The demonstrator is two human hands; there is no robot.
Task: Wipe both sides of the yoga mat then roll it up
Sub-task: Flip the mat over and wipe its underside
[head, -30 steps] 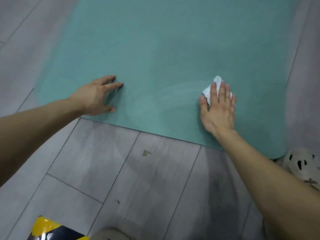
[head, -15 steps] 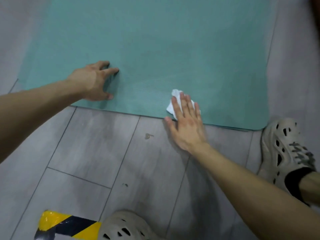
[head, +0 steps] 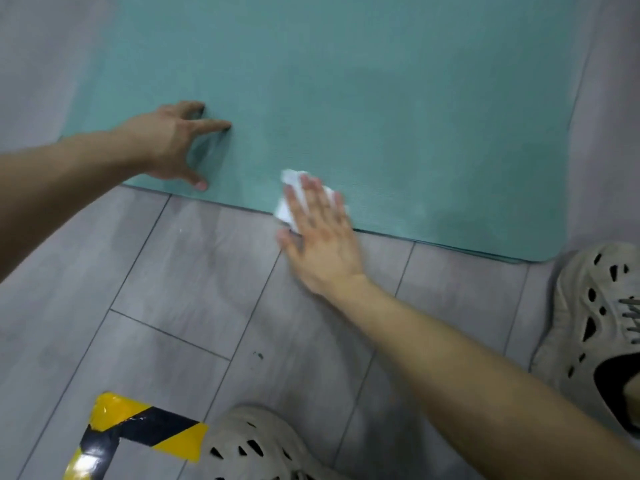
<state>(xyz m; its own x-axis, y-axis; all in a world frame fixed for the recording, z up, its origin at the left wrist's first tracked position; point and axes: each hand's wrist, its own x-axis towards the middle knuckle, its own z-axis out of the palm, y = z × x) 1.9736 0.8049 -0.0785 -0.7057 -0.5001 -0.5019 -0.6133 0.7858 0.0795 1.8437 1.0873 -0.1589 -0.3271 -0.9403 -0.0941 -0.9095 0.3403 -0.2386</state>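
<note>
Yoga mat (head: 346, 98): teal, lying flat on grey plank floor (head: 173, 271); its far end and left corner are cut off by the frame, only the near right corner shows.
Left hand (head: 169, 143): released, fingers spread, tips and thumb pressing the mat by its near edge.
Right hand (head: 318, 237): flat, straight fingers pressing a white wipe (head: 285, 206) at the mat's near edge, palm over the floor.
Wipe: crumpled, mostly hidden under the fingers; tissue or cloth, cannot tell.
Near edge of view: two perforated clogs (head: 256, 448), both cropped, and yellow-black tape (head: 138, 431).
</note>
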